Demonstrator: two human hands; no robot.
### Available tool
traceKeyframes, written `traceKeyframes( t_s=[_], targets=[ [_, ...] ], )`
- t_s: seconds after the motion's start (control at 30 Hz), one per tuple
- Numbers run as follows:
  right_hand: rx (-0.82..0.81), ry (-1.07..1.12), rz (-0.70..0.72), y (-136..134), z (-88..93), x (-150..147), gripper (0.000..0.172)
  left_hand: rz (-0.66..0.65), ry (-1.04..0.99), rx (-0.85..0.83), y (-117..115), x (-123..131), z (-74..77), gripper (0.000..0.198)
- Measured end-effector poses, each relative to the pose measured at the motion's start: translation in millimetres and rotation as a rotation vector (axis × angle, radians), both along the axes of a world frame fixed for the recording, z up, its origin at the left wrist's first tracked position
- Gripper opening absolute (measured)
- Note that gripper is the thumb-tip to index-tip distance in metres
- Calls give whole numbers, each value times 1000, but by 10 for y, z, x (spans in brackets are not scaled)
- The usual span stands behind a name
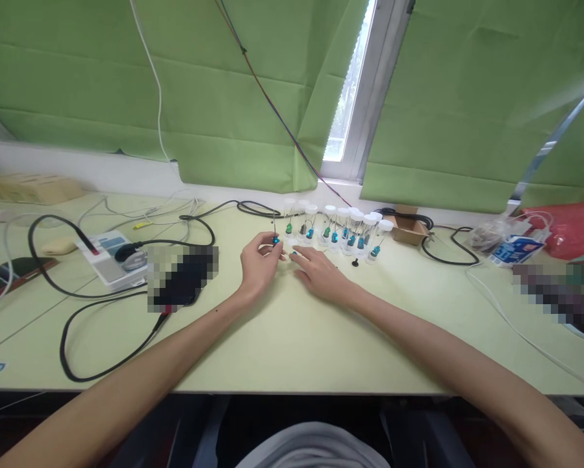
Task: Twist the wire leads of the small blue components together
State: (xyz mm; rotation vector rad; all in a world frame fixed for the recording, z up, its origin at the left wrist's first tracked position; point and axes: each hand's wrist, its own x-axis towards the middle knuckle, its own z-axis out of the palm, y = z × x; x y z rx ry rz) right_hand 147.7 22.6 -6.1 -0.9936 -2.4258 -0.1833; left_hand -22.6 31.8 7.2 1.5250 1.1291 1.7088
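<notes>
Left hand (261,263) pinching small blue piece (276,240) with thin upright stem, above table (292,344). Right hand (318,270) just beside, palm down; cannot tell if holding anything. White-capped clear vials (375,242) beyond right hand; small black piece (355,262) near them. Cardboard box (408,233) farther back.

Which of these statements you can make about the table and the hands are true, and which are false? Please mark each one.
1. The left hand holds a small blue piece. True.
2. Clear bottles stand beyond the right hand. True.
3. The bottle caps are red. False: the caps are white.
4. A power strip lies left of both hands. True.
5. The cardboard box is left of the bottles. False: the box is right of them.
</notes>
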Motion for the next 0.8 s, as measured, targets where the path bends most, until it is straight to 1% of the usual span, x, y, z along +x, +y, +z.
traceKeyframes(
  t_s=[0.1,0.17,0.33,0.5,0.67,0.8],
  targets=[
    [8,-55,-18,121,-67,-125,26,-4,-9,-9,-1,2,-4,23],
    [22,-77,-38,165,-96,-150,22,-7,-11,-13,-14,7,2,23],
    [57,-141,-106,178,-87,-52,20,0,7,-21,-56,29,32,22],
    [27,-131,-200,239,-74,7,19,-6,4,-34,-64,34,38,22],
    [-6,-86,-192,335,-82,-136,23,-8,23,-29,-72,29,35,22],
    [-24,-130,-231,418,-69,-263,23,-16,11,-33,-81,33,34,23]
  ],
)
